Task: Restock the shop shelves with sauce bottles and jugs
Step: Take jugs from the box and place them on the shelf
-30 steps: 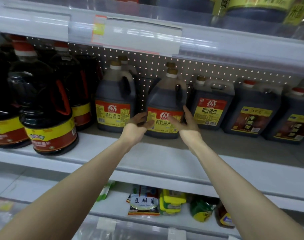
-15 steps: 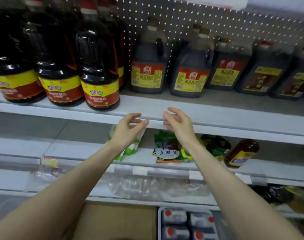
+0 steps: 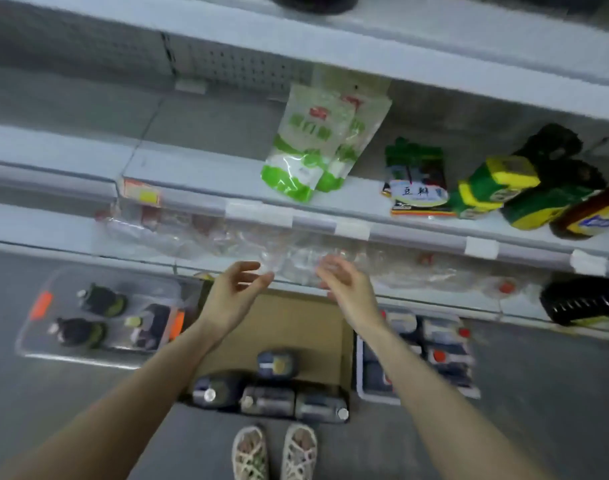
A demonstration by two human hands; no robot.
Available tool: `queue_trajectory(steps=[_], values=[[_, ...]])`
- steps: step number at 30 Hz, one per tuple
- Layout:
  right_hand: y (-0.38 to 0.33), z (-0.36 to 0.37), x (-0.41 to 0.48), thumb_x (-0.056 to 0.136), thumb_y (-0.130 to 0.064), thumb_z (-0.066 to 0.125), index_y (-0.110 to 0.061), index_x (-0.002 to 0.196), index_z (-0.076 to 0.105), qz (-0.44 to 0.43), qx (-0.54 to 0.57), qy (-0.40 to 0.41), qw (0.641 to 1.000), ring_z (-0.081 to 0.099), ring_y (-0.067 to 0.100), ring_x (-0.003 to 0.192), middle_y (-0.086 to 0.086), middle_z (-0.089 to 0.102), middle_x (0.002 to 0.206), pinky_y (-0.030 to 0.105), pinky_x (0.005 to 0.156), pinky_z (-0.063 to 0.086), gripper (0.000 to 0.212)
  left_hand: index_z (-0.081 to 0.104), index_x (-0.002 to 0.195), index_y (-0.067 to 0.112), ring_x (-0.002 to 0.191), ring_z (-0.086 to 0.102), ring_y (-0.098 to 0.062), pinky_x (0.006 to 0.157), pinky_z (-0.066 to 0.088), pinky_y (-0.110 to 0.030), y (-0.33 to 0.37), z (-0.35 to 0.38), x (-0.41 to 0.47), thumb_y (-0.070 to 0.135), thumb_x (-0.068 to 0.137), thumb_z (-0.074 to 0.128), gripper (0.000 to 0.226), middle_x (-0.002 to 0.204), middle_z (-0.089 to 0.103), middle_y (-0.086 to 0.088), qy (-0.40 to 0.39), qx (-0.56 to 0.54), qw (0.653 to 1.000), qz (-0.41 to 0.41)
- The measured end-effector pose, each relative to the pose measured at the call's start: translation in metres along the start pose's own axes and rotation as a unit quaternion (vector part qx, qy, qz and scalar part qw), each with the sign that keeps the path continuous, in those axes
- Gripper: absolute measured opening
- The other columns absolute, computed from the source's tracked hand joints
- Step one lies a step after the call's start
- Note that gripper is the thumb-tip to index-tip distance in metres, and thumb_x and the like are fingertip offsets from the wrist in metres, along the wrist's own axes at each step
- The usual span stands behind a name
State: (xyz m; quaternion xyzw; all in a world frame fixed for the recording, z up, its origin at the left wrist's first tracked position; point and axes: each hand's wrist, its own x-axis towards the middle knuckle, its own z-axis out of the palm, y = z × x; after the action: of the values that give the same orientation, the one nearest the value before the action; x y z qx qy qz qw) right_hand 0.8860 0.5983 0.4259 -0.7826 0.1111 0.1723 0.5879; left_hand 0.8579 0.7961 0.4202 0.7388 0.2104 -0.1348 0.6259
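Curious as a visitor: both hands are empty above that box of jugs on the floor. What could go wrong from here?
The jugs sit in a cardboard box right at the sandals; a slipped jug might land on the toes. Lifting one, the left hand or right hand could catch the loose plastic wrap above.

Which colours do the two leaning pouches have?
The pouches are white and green; head view.
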Motion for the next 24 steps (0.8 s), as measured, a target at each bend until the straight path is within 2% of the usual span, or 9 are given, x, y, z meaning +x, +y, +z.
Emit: queue_trajectory(steps=[2,4,7,12,16,18,20,22,24], values=[[0.050,0.018,0.008,0.088,-0.033,0.067,-0.032,0.101,0.062,0.034,-0.008,-0.019,0.999,0.065,0.014,0.096,-0.005,0.069,0.098,0.035,0.090,0.049,0.014,0.060,0.105,0.019,0.090,0.063,-0.019,0.076,0.050,-0.028,-0.053,0.002,0.011,0.029,0.084,0.072,0.026,0.093,0.066,-0.005,0.003,0.000,0.999,-0.035],[0.099,0.035,0.014,0.087,-0.035,0.068,-0.030,0.104,0.064,0.072,-0.011,-0.032,0.997,0.064,0.013,0.100,-0.005,0.068,0.102,0.032,0.092,0.049,0.018,0.061,0.106,0.018,0.090,0.063,-0.020,0.076,0.049,-0.028,-0.108,0.004,0.019,0.025,0.086,0.068,0.022,0.093,0.067,-0.006,0.009,0.003,0.997,-0.071],[0.172,0.059,0.023,0.088,-0.034,0.066,-0.019,0.116,0.063,0.126,-0.027,-0.058,0.990,0.062,0.007,0.096,-0.007,0.067,0.103,0.015,0.080,0.047,0.032,0.061,0.108,0.014,0.086,0.062,-0.019,0.076,0.049,-0.029,-0.182,0.010,0.029,0.022,0.087,0.068,0.024,0.089,0.065,-0.006,0.010,0.009,0.993,-0.117],[0.279,0.093,0.036,0.090,-0.028,0.066,-0.012,0.120,0.060,0.192,-0.032,-0.072,0.978,0.058,-0.002,0.084,-0.009,0.062,0.094,0.005,0.067,0.045,0.035,0.059,0.110,0.007,0.074,0.059,-0.007,0.060,0.046,-0.009,-0.291,0.030,0.051,0.015,0.090,0.064,0.023,0.080,0.063,0.002,0.007,0.019,0.986,-0.168],[0.350,0.114,0.047,0.088,-0.037,0.065,-0.018,0.132,0.052,0.225,-0.057,-0.092,0.968,0.055,0.010,0.113,-0.005,0.058,0.122,0.011,0.078,0.041,0.050,0.061,0.109,0.013,0.093,0.065,-0.014,0.081,0.053,-0.030,-0.362,0.047,0.071,0.030,0.088,0.066,0.028,0.093,0.067,0.003,-0.014,0.029,0.983,-0.181],[0.377,0.125,0.052,0.087,-0.037,0.067,-0.020,0.138,0.048,0.221,-0.076,-0.103,0.967,0.046,0.005,0.116,-0.009,0.052,0.125,0.006,0.076,0.038,0.057,0.061,0.108,0.014,0.092,0.064,-0.009,0.079,0.051,-0.025,-0.390,0.058,0.081,0.030,0.089,0.064,0.025,0.096,0.067,0.004,-0.031,0.038,0.982,-0.180],[0.401,0.133,0.055,0.087,-0.035,0.068,-0.022,0.142,0.043,0.221,-0.073,-0.111,0.966,0.043,0.003,0.116,-0.009,0.050,0.127,-0.001,0.072,0.038,0.062,0.056,0.106,0.021,0.086,0.060,0.005,0.071,0.048,-0.012,-0.411,0.070,0.089,0.026,0.092,0.061,0.016,0.095,0.063,0.012,-0.049,0.031,0.982,-0.180],[0.422,0.139,0.054,0.085,-0.041,0.066,-0.026,0.146,0.036,0.214,-0.060,-0.114,0.968,0.041,0.005,0.127,-0.010,0.046,0.139,0.003,0.085,0.040,0.069,0.054,0.109,0.025,0.080,0.058,0.014,0.069,0.047,-0.008,-0.430,0.080,0.096,0.024,0.094,0.058,0.015,0.095,0.060,0.017,-0.063,0.020,0.981,-0.181],[0.437,0.143,0.052,0.078,-0.057,0.062,-0.034,0.148,0.032,0.198,-0.060,-0.102,0.973,0.033,0.010,0.139,-0.009,0.035,0.151,0.024,0.107,0.037,0.079,0.054,0.120,0.023,0.094,0.060,0.006,0.083,0.050,-0.016,-0.446,0.085,0.100,0.027,0.094,0.056,0.026,0.104,0.063,0.011,-0.068,0.010,0.980,-0.185]])
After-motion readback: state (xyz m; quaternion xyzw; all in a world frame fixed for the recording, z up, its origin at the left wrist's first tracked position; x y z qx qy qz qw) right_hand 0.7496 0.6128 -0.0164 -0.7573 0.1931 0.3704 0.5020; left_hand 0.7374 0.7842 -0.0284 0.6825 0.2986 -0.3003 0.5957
